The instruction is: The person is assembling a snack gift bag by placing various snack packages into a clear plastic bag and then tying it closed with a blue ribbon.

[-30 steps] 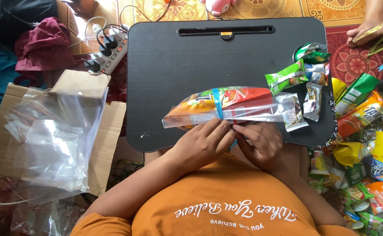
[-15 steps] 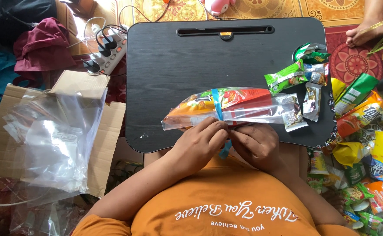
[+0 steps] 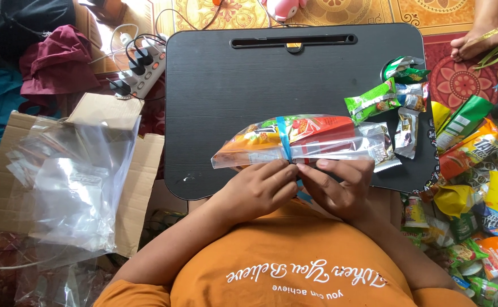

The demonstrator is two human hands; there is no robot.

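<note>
- Head view: clear plastic bundle of orange-red snack packets (image 3: 294,142) is lying left-to-right on the black table (image 3: 232,85) — just beyond both hands.
- Left hand (image 3: 257,190) and right hand (image 3: 340,185) are pinching its blue band (image 3: 284,142) mid-length.

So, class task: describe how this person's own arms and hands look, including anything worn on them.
Both forearms are bare. The left hand and right hand show no rings, watch or gloves. Short orange sleeves belong to an orange T-shirt with white lettering.
</note>
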